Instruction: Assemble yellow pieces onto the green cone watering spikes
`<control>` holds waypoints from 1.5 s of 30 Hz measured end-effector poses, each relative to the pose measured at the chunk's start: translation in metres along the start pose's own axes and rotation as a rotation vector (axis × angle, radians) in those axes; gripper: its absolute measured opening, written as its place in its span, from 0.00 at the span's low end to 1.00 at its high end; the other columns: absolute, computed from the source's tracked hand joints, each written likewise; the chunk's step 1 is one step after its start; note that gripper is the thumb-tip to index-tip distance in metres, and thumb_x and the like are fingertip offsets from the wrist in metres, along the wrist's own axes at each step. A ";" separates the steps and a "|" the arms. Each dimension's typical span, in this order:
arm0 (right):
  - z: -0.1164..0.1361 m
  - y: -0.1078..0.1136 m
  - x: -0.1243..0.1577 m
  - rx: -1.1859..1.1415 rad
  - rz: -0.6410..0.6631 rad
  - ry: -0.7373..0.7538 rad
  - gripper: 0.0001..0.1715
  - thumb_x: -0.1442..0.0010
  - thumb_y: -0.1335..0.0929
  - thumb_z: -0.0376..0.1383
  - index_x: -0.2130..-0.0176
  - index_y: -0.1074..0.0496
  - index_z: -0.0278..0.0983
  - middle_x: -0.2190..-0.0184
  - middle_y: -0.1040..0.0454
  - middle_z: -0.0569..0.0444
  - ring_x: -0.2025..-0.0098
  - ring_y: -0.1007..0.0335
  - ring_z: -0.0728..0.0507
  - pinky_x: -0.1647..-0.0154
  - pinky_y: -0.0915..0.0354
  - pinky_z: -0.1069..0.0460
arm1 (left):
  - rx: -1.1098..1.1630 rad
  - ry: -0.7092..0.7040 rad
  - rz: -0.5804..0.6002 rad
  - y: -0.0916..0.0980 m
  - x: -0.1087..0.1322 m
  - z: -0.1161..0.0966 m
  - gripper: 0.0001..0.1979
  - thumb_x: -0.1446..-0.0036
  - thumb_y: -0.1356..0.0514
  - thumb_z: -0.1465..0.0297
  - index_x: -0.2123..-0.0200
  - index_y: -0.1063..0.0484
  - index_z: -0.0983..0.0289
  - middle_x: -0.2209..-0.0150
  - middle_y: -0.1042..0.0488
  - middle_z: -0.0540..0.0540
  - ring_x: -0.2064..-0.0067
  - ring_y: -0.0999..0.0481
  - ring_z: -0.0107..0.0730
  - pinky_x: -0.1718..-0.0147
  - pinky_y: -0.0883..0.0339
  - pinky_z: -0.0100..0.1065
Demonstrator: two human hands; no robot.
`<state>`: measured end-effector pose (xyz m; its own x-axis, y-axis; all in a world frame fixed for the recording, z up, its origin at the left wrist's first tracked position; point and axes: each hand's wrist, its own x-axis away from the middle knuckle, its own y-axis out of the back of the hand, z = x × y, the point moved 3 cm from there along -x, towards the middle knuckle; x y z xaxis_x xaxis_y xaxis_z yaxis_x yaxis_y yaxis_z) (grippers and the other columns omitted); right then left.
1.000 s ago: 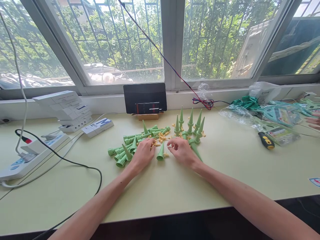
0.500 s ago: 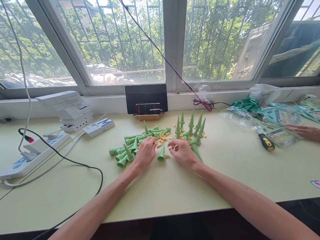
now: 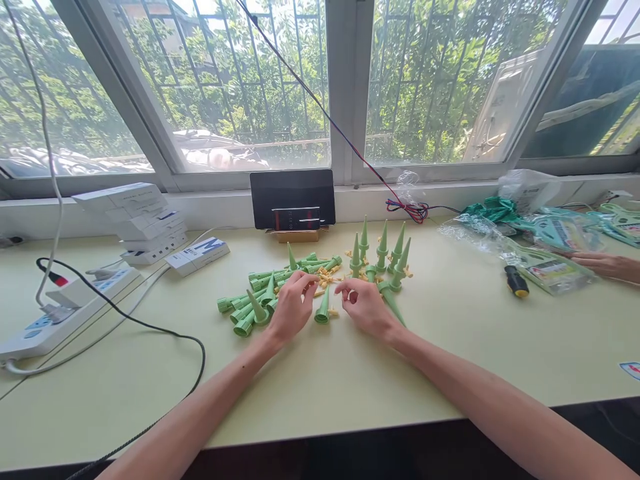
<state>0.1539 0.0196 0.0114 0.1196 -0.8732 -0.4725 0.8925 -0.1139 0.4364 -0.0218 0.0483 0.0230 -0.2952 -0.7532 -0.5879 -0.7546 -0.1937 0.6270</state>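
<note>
My left hand (image 3: 293,305) is over the small yellow plastic pieces (image 3: 327,273), thumb and fingertips drawn together. Whatever may be between them is too small to make out. My right hand (image 3: 367,305) hovers with curled fingers, thumb and index tips apart, and nothing shows in it. Between the hands, a green cone-shaped spike (image 3: 324,310) stands tip up, with a yellow piece sticking out at its side. Left of my left hand lies a pile of green tubes and spikes (image 3: 245,325). Several assembled green spikes (image 3: 383,247) stand upright beyond my right hand.
A tablet with a phone (image 3: 295,219) leans at the window. White boxes (image 3: 145,213), a power strip (image 3: 65,313) and cables lie left. At right are a yellow-black screwdriver (image 3: 516,281), bagged green items (image 3: 555,270) and another person's hand (image 3: 610,265).
My left hand has shifted slightly, its fingertips still at the yellow pieces; my right hand has barely moved. At right, the screwdriver has turned and slid left, and the bagged item beside it has shifted.
</note>
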 end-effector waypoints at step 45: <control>0.004 -0.002 0.000 0.066 0.031 -0.061 0.25 0.31 0.43 0.40 0.79 0.44 0.38 0.83 0.39 0.58 0.79 0.45 0.49 0.74 0.49 0.52 | 0.247 0.061 -0.108 0.005 0.004 -0.016 0.08 0.37 0.42 0.64 0.66 0.29 0.63 0.68 0.26 0.51 0.68 0.26 0.27 0.66 0.24 0.30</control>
<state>0.1509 0.0183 0.0135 0.1181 -0.9037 -0.4116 0.8581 -0.1158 0.5003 -0.0172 0.0336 0.0320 -0.1754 -0.7743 -0.6080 -0.9021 -0.1210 0.4143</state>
